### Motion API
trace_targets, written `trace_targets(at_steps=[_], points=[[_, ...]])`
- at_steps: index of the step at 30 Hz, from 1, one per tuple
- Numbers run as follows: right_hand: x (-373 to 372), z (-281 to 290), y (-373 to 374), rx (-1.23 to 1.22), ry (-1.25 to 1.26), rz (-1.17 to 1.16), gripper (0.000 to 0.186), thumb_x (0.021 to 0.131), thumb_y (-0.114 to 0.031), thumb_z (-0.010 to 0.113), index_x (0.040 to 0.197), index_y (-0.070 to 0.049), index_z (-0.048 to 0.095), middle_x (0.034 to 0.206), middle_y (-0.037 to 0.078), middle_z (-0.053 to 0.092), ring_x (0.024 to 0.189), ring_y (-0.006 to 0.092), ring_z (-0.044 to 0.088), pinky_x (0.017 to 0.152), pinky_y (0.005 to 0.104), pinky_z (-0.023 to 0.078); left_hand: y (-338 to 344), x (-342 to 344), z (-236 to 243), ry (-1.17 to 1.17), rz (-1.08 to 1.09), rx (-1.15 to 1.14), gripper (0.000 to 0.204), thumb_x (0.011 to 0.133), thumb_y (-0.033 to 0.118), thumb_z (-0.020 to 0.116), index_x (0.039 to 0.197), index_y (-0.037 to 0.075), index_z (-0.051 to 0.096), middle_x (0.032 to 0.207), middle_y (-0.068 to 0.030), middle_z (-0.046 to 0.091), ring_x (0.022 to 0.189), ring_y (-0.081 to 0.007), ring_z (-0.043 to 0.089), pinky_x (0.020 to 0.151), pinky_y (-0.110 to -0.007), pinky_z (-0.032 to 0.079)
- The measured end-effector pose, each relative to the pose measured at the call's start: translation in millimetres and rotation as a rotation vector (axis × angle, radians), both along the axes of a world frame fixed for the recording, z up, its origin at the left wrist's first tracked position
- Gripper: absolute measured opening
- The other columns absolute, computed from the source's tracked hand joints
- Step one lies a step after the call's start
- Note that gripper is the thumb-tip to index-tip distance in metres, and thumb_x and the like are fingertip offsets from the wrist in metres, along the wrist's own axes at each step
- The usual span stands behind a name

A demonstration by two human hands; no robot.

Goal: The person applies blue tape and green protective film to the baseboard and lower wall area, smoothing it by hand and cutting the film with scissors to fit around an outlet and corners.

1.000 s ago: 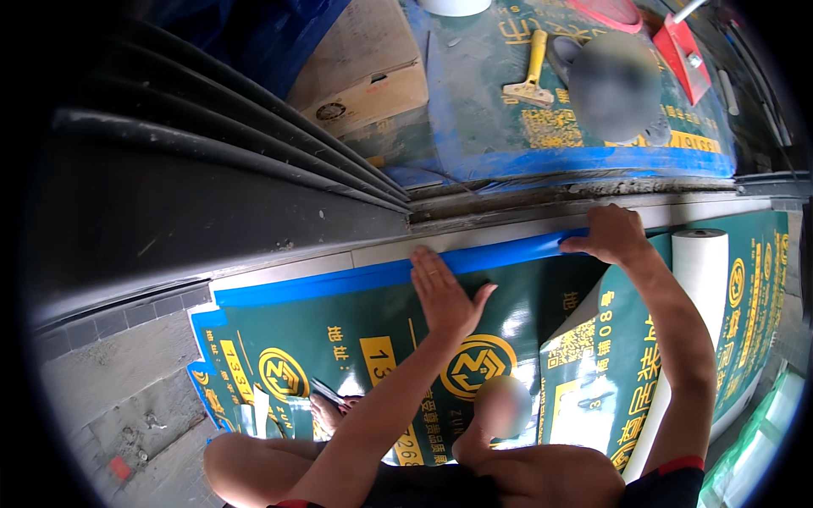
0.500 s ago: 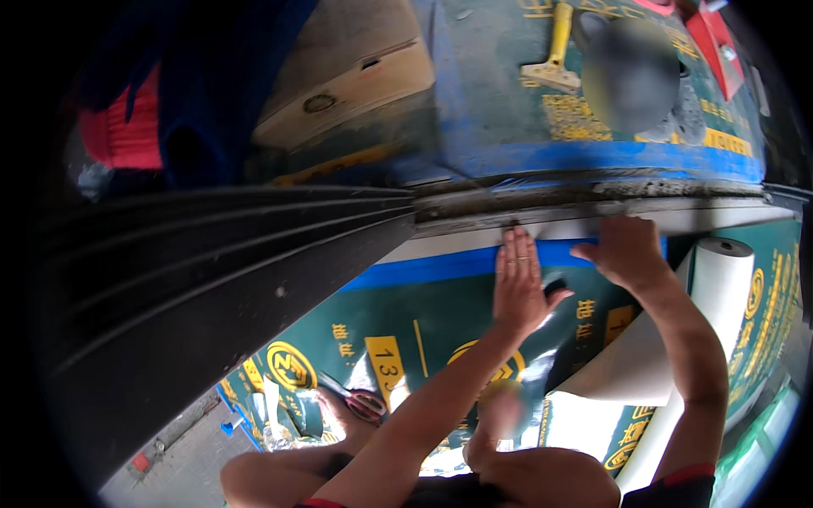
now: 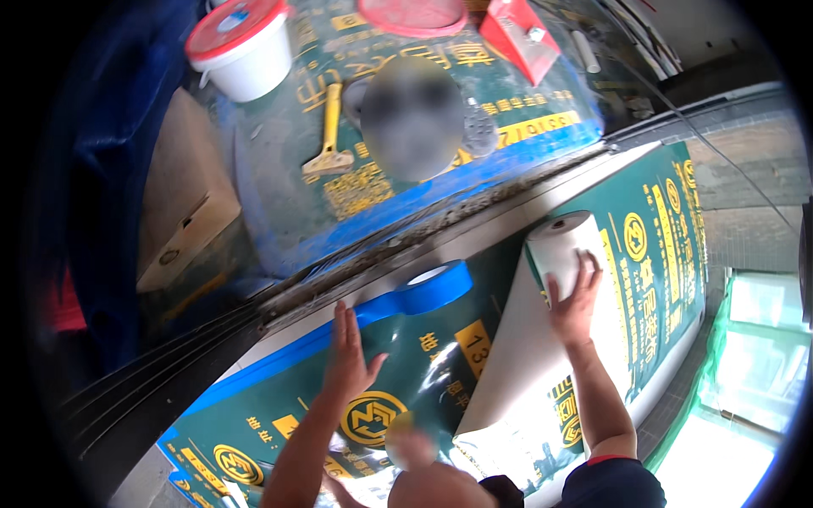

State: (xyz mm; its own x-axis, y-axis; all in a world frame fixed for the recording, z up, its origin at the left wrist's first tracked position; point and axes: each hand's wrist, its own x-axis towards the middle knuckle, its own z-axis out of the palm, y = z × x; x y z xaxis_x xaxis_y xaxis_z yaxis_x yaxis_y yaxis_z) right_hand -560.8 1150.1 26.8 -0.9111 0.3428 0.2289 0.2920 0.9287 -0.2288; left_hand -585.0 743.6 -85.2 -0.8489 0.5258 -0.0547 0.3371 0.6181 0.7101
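Observation:
My left hand (image 3: 347, 356) lies with fingers stretched out on the blue tape (image 3: 254, 359) along the upper edge of a green printed floor sheet (image 3: 406, 339). A blue tape roll (image 3: 453, 288), attached to that strip, rests on the sheet just right of that hand. My right hand (image 3: 577, 300) has its spread fingers resting on a white-backed roll of sheeting (image 3: 550, 241), whose loose part is folded over to the left. Part of the area below my left hand is blurred.
Beyond the dark threshold track (image 3: 550, 173) are a white bucket with red lid (image 3: 246, 76), yellow scraper (image 3: 333, 123), cardboard box (image 3: 182, 203), red scoop (image 3: 521, 46) and blue plastic sheeting (image 3: 110, 169). Dark frame rails (image 3: 152, 372) run at left. A green-edged bright panel (image 3: 754, 356) is at right.
My right hand has left the blue tape and moved onto the white roll, exposing the tape roll. My left hand stays on the strip. The view has swung right.

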Motion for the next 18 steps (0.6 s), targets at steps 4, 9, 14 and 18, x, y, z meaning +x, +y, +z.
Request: trace_targets(at_steps=[4,9,14,18], points=[[8.4,30.0,109.9,-0.118,-0.310,-0.205,0.079,0.099,-0.046,0.063,0.158,-0.005,0.029,0.156,0.022,0.035,0.143,0.0397,0.037,0.117,0.0521,0.032,-28.8,-5.7,38.0,0.132,-0.434,-0.270,0.083,0.088,0.024,0.075,0.155,-0.001,0.033,0.157,-0.0301,0.033,0.140,-0.0474,0.042,0.113,-0.053,0.039],[78.1,3.5,174.8,-0.677,-0.116,-0.187,0.055,0.100,-0.046,0.064,0.128,0.001,0.065,0.127,0.018,0.066,0.119,0.0256,0.062,0.102,0.0356,0.050,18.8,-4.7,58.8,-0.261,-0.682,-0.163,0.071,0.097,0.037,0.066,0.150,-0.003,0.041,0.146,-0.0282,0.048,0.124,-0.0436,0.058,0.102,-0.049,0.049],[145.6,13.9,113.4,-0.443,-0.525,-0.491,0.093,0.087,-0.073,0.062,0.143,-0.001,0.049,0.139,0.033,0.048,0.129,0.0481,0.047,0.108,0.0527,0.041,150.6,1.1,43.8,-1.076,-0.134,0.069,0.106,0.094,0.064,0.063,0.158,-0.007,0.018,0.154,-0.0297,0.043,0.139,-0.0352,0.049,0.113,-0.042,0.039],[276.2,14.0,61.3,-0.416,-0.516,-0.555,0.097,0.079,-0.066,0.078,0.144,-0.003,0.041,0.138,0.030,0.044,0.130,0.0489,0.043,0.106,0.0575,0.040,238.6,30.3,6.4,-1.277,0.094,0.692,0.095,0.097,0.062,0.061,0.159,0.001,0.022,0.153,-0.0182,0.043,0.140,-0.0260,0.042,0.115,-0.039,0.034]])
